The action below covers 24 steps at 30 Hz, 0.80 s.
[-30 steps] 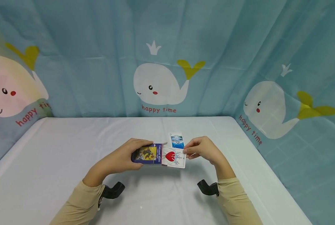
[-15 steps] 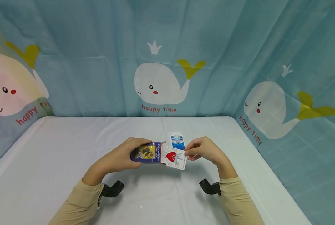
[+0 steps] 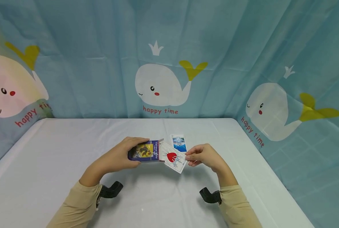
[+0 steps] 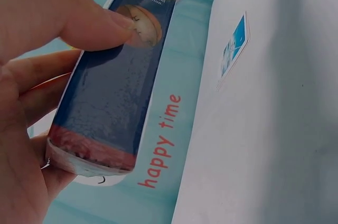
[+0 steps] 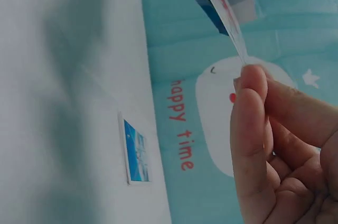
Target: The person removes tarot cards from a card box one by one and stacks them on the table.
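Over the middle of the white table, the left hand grips a dark blue card box, its thumb along one narrow side and the other fingers round behind. The box is raised off the cloth, its mouth and a loose flap facing the right hand. That hand pinches one corner of a white card with a red heart on it, between thumb and fingertips. The card slants down toward the table's near edge, its other end at the mouth of the box; whether that end sits inside, I cannot tell. Just beyond it, between the right hand and the table's far edge, a blue picture card lies flat; it could be one card or a thin pile. Tan sleeves come in over the near edge. Past the far edge hangs a pale blue curtain with printed whales.
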Tool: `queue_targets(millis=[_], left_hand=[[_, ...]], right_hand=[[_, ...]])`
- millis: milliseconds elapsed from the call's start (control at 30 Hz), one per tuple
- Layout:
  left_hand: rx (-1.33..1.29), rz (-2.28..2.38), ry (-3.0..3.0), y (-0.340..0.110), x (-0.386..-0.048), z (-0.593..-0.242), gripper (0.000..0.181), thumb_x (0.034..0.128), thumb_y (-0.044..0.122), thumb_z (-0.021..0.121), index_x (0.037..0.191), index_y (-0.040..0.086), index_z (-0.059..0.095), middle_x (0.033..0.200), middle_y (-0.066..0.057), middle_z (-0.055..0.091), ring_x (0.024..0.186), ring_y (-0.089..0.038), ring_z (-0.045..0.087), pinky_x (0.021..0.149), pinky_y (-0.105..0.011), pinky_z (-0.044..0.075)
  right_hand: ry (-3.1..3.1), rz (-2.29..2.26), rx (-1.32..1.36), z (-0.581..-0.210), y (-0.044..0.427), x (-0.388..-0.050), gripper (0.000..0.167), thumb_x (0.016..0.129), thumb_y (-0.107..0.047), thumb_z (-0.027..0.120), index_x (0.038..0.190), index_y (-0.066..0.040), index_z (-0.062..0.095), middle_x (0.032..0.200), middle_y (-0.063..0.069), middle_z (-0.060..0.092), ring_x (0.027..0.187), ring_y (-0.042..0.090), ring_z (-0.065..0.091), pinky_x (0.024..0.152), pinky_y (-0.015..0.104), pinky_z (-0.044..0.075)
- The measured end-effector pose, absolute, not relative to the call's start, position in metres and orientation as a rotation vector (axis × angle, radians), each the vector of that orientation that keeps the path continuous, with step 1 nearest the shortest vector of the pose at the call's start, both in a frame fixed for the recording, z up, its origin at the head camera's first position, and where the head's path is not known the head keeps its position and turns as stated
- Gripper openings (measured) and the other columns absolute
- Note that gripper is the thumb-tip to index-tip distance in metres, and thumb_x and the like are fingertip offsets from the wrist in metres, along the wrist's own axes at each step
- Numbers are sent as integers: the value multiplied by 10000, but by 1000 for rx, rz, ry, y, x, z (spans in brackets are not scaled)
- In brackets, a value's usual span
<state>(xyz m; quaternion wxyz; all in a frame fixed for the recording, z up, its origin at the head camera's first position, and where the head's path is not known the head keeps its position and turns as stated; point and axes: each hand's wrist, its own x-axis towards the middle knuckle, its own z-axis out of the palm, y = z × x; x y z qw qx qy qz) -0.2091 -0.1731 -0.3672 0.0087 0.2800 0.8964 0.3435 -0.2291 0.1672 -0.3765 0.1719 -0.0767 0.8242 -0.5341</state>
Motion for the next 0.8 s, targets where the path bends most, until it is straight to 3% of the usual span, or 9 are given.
queue_targets(millis=[267,567,800], left_hand=[[837,1094,2812,-178,-211,-363,728,807,110,767,1473,179,482,1428,-138,512,1183,-276,464,889,-422,478],[844,1097,2805,-181,-208,-360,724,812,114,769,1474,146,478,1441,-140,504,1213,-293,465,914,-459,471],[855,1098,2803,-181,-208,-361,723,814,111,770,1474,154,478,1446,-128,505,1217,-288,465,913,-455,471]], right_hand=[[2265,-1741,-126,-388,174,-227,275,895,-97,707,1053,126,680,751,28,703,623,81,637,632,223,560],[2137,-2102,367,-402,163,-230,270,904,-64,695,1120,98,678,723,-28,699,612,51,603,597,165,524],[2097,-2217,485,-416,151,-238,249,909,-11,665,1119,122,673,719,-16,697,609,39,606,581,155,513]])
